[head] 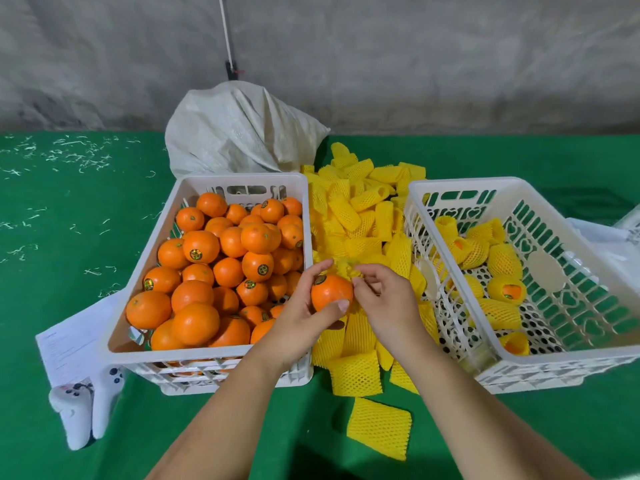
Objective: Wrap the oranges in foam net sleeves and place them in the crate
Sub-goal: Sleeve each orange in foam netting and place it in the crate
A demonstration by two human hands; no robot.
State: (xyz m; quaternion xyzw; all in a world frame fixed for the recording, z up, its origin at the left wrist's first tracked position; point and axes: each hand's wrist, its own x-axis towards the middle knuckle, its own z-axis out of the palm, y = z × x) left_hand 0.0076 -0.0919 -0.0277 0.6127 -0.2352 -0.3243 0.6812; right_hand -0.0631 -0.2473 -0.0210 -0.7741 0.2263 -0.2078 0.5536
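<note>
L hand (304,315) fingers clamped on orange (330,292). R hand (384,299) fingers pinch yellow sleeve (343,268) at orange's top, btw both crates.

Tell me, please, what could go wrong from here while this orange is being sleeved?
The left hand holds the orange only between thumb and fingertips, so a tug from the right hand on the foam sleeve might pull it loose. It sits above the gap between the full crate and the sleeve pile, so it could drop and roll.
</note>
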